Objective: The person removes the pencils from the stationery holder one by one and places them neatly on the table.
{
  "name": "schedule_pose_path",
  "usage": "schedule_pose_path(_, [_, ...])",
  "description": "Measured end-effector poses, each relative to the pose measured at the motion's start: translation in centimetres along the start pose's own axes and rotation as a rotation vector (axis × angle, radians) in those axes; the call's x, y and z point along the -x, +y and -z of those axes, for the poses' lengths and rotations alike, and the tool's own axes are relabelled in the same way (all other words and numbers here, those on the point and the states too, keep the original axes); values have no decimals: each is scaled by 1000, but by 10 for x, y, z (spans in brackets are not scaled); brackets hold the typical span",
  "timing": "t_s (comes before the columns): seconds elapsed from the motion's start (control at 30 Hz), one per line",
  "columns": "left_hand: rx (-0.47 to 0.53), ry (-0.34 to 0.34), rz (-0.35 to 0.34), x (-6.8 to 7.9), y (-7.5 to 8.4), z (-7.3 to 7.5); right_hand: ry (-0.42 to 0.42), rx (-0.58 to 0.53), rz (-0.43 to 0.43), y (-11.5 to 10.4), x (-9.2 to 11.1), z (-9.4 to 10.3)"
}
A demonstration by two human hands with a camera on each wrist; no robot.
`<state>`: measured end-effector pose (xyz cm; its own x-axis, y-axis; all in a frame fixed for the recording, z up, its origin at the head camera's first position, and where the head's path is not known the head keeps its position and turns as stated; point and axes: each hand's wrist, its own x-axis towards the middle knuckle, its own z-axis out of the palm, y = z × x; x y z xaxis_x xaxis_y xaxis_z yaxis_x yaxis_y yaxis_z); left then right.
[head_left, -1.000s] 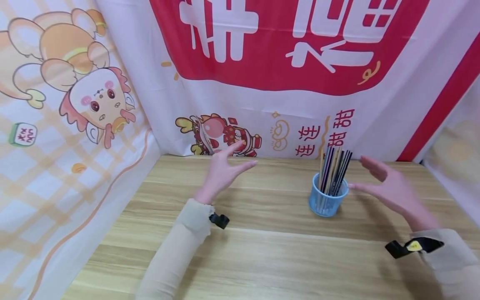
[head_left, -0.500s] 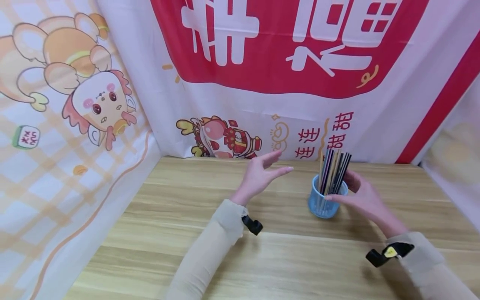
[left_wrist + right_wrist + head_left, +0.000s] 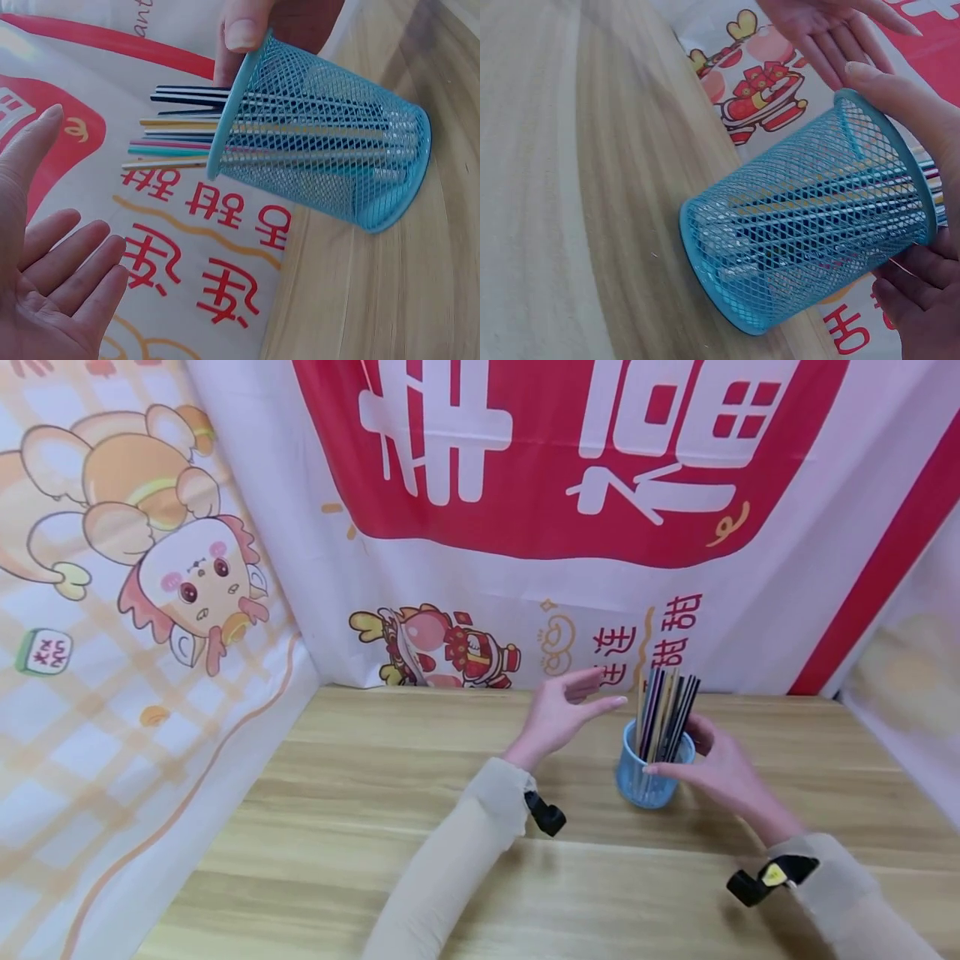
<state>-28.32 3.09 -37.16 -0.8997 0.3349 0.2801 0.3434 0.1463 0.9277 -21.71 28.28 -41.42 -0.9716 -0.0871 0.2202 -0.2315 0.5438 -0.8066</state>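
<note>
A light-blue mesh pen cup (image 3: 643, 790) stands upright on the wooden table, holding a bundle of several thin pencils (image 3: 660, 718), dark ones and light wood ones. My right hand (image 3: 723, 772) grips the cup at its upper right side. In the right wrist view its thumb lies at the rim of the cup (image 3: 802, 232) and its fingers bend round the other side. To the left of the cup, my left hand (image 3: 558, 714) is held with thumb and fingers spread, apart from the cup. In the left wrist view its palm (image 3: 56, 319) holds nothing.
The wooden table (image 3: 360, 810) meets a hanging white cloth (image 3: 420, 564) with red and white print close behind the cup. A cloth with cartoon figures (image 3: 172, 577) borders the left. Both wrists carry black straps (image 3: 772, 877) over pale sleeves.
My right hand has come in from the right and taken hold of the pen cup. My left hand has moved rightward, closer to the cup. The cup stays in its place.
</note>
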Motion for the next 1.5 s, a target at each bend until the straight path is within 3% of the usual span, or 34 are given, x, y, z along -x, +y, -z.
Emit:
schedule_pose_path(0.27, [10,-44,4,-3,-4,-26,17,-12,-36,4,10,-8])
schedule_pose_path(0.5, [34,15,18,-9,-17,-43,18,-32,-62,6,6,-8])
schedule_pose_path(0.8, [4,77,44,-10,-31,-54,22,-62,-74,1,4,-8])
schedule_pose_path(1.1, [-33,74,87,-8,-33,-58,26,-46,-76,1,5,-7])
schedule_pose_path(1.5, [-3,128,54,-6,-31,-62,20,-21,-78,2,6,-7])
